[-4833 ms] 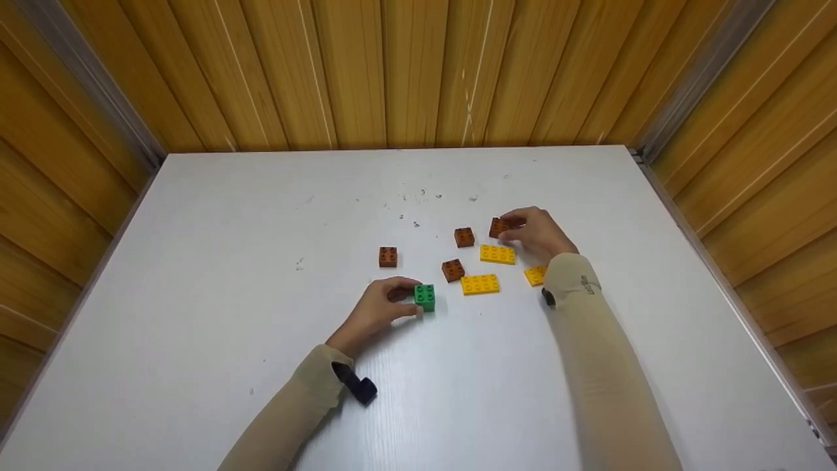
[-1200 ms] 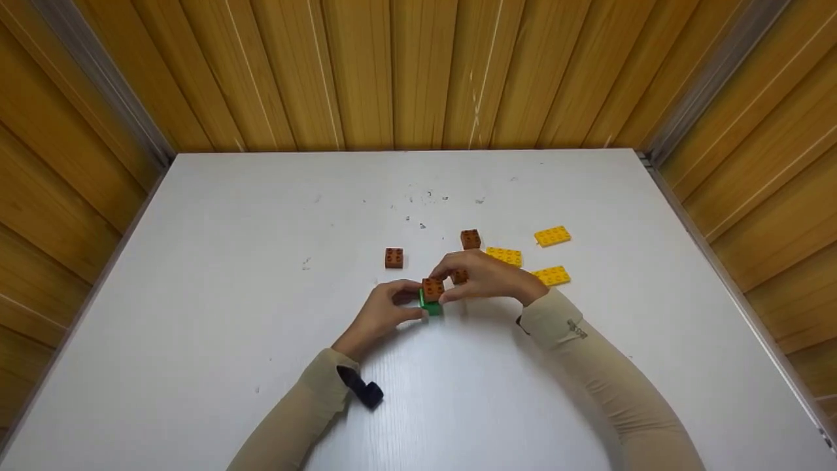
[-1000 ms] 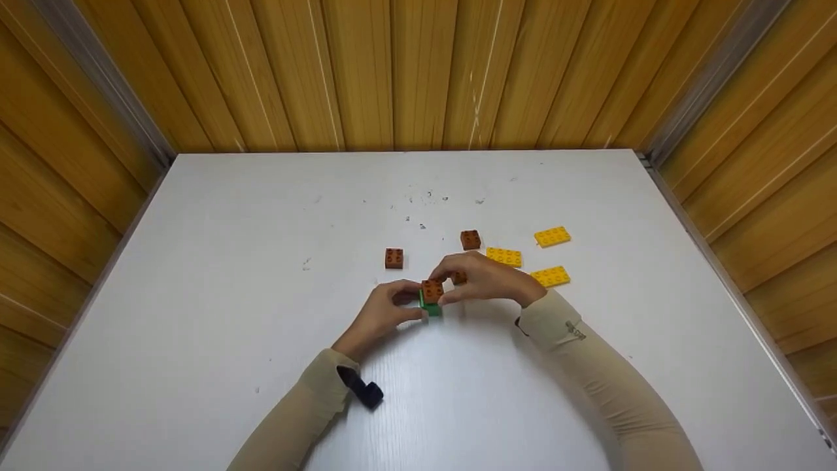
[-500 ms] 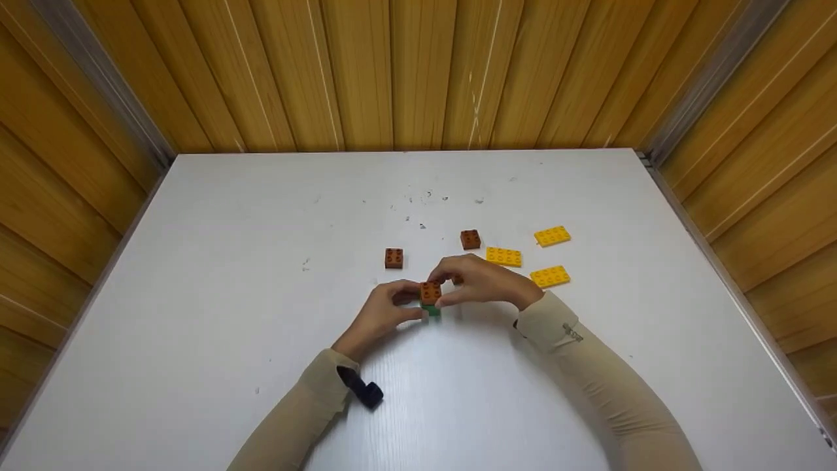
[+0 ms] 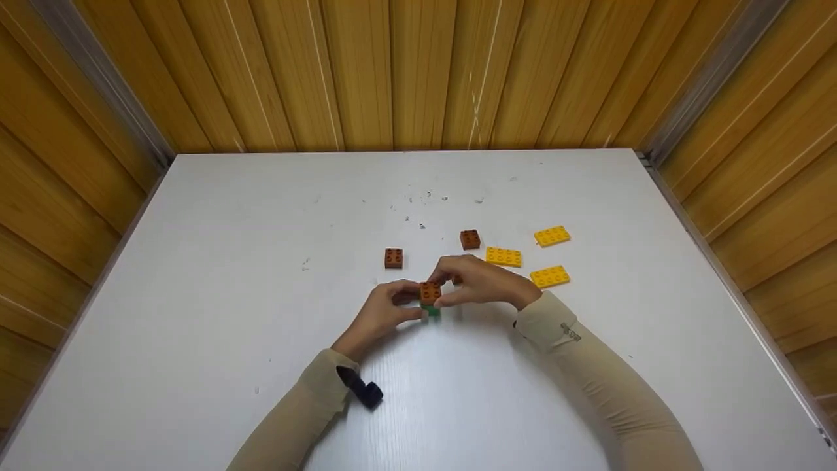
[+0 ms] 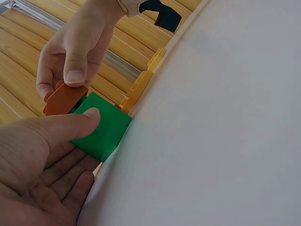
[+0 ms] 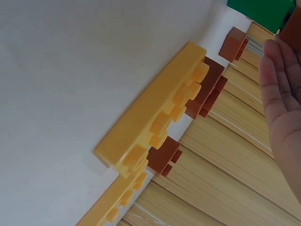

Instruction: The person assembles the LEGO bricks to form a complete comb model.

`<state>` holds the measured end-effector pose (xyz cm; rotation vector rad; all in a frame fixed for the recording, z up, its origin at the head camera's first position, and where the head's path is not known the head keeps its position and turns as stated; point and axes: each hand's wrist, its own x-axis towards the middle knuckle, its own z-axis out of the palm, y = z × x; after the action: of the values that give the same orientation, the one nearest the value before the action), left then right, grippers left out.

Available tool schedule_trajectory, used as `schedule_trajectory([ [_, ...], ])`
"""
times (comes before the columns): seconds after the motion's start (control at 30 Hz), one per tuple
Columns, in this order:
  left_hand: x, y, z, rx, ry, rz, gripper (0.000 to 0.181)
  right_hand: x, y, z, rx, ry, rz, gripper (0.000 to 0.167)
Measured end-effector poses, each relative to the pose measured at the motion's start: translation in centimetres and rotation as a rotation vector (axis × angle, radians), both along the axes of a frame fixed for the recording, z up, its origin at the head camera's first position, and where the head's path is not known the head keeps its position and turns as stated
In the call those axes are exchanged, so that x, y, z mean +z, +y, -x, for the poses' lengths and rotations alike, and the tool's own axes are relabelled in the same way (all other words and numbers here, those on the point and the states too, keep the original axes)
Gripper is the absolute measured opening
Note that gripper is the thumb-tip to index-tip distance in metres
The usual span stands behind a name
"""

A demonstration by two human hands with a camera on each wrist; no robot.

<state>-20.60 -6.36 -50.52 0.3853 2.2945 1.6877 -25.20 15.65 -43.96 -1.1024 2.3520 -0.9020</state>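
Note:
In the head view, my left hand (image 5: 380, 312) holds a green toy brick (image 5: 431, 311) between thumb and fingers, low over the white table. My right hand (image 5: 485, 282) pinches a brown brick (image 5: 429, 292) on top of it. From the left wrist, the green brick (image 6: 104, 129) stands near the table surface with my left thumb on its side. There the brown brick (image 6: 66, 100) sits at a slight tilt against its studded side, a dark gap showing at one edge. In the right wrist view, only part of the green brick (image 7: 265, 12) shows.
Loose brown bricks lie at the left (image 5: 393, 258) and behind (image 5: 469, 239); a third brown brick (image 5: 457, 279) is partly covered by my right hand. Yellow plates (image 5: 503, 256) lie to the right. A nearer yellow plate (image 7: 153, 108) shows in the right wrist view.
My right hand has brought the brown brick from the right onto the green brick, then lowered it slightly. My left hand has kept its hold on the green brick.

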Motion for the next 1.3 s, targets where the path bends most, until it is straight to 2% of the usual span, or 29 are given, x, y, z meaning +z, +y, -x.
schedule_trajectory([
  [0.23,0.09,0.04,-0.03,-0.001,0.000,0.000,0.043,-0.03,-0.14,-0.03,-0.008,0.010,-0.007,0.029],
  [0.57,-0.06,0.07,-0.02,0.000,-0.002,-0.047,0.044,-0.12,-0.29,-0.09,-0.007,0.002,0.010,0.023],
  [0.87,0.17,0.08,-0.05,0.008,0.004,-0.002,0.044,-0.13,-0.30,-0.03,-0.007,0.025,-0.008,0.025],
  [1.03,0.15,0.04,-0.03,0.007,0.012,-0.007,0.043,-0.10,-0.37,-0.05,-0.004,0.045,-0.020,0.024],
  [1.3,0.17,0.10,-0.09,0.008,0.019,-0.007,0.044,0.17,-0.49,-0.05,-0.009,0.032,-0.045,0.025],
])
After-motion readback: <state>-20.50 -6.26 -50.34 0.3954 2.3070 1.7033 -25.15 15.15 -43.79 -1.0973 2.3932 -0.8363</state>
